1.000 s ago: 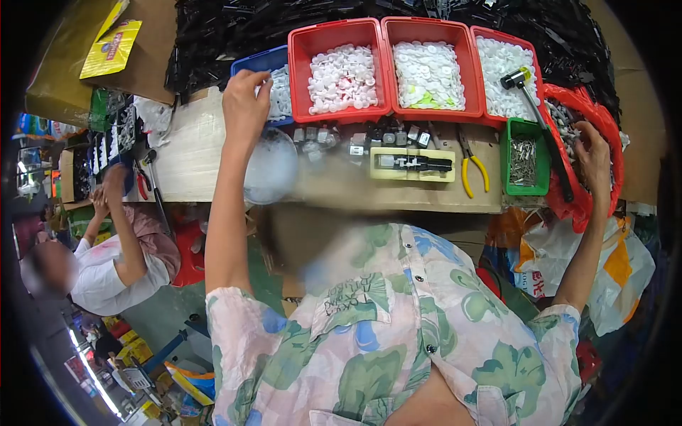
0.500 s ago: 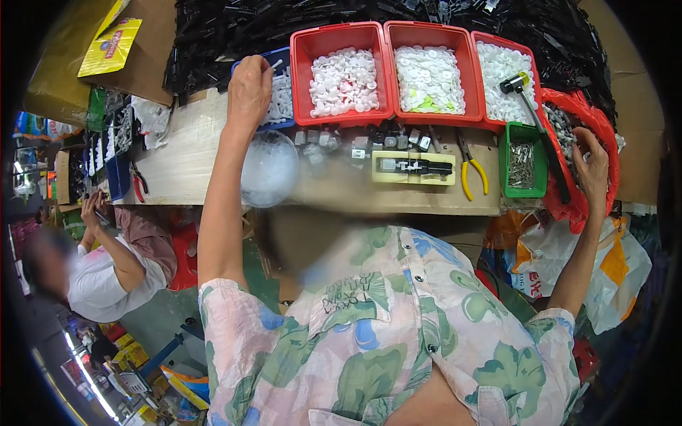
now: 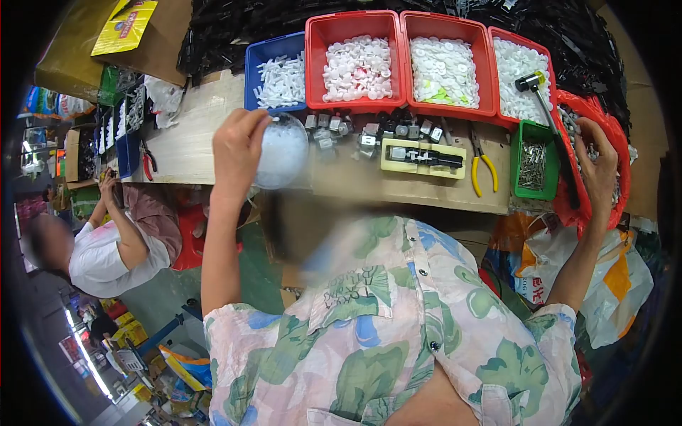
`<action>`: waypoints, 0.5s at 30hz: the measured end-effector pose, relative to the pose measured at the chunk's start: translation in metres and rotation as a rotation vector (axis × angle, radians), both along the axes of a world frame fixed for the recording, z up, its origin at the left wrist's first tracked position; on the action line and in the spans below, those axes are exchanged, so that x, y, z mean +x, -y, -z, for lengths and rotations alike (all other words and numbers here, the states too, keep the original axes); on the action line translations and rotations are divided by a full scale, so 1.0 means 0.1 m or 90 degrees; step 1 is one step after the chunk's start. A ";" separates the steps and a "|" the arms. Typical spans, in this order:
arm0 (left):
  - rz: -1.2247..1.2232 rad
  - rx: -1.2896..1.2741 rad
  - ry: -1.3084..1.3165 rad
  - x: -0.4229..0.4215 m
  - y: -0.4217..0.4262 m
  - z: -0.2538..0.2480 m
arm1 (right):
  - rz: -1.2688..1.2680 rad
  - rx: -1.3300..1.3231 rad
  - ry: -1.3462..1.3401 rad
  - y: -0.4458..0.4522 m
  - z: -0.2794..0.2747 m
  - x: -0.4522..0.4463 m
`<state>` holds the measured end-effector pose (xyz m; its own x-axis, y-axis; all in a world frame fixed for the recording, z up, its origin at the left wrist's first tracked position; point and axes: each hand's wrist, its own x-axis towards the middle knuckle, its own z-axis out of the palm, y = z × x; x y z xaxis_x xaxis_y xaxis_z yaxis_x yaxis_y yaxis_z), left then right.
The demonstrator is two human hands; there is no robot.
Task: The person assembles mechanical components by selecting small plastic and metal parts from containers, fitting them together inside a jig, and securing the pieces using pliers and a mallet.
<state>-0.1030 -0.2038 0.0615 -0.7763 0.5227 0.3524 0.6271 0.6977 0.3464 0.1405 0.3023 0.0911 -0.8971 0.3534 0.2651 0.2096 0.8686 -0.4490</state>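
Note:
My left hand point(image 3: 240, 145) is closed in a pinch at the left rim of a round clear tub point(image 3: 283, 160). A small white plastic piece point(image 3: 273, 119) shows at its fingertips, too tiny to make out well. Behind the tub stands a blue bin point(image 3: 251, 78) with white plastic pins point(image 3: 280, 82). On the right, my right hand point(image 3: 598, 165) reaches into a red plastic bag point(image 3: 570, 213) that holds small greyish parts. Its fingers are curved, with a gap between thumb and forefinger; the tips are among the parts, partly hidden.
Red bins point(image 3: 355, 106) of white plastic parts line the back, below piled black parts point(image 3: 249, 28). In front lie a cream fixture point(image 3: 424, 157), yellow-handled pliers point(image 3: 484, 174), a green tray point(image 3: 521, 160) of metal pins and a hammer point(image 3: 554, 135). A co-worker point(image 3: 114, 248) sits at left.
My left hand has moved down from the blue bin to the tub's rim, with the small white piece in its fingers. My right hand stays at the red bag. The view has shifted slightly.

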 end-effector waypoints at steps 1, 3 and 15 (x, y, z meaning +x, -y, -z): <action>0.020 -0.019 -0.016 0.04 -0.01 0.06 | -0.010 -0.002 -0.003 0.06 -0.02 -0.03; 0.034 -0.046 -0.010 0.10 -0.03 0.17 | -0.022 -0.001 -0.005 0.15 -0.03 -0.07; 0.055 0.002 0.020 0.20 -0.09 0.20 | -0.039 -0.130 -0.037 0.60 -0.06 -0.11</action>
<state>-0.0830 -0.1949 0.0420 -0.7396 0.5866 0.3299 0.6730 0.6407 0.3696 0.1298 0.2421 0.0973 -0.9037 0.3505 0.2460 0.1273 0.7685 -0.6270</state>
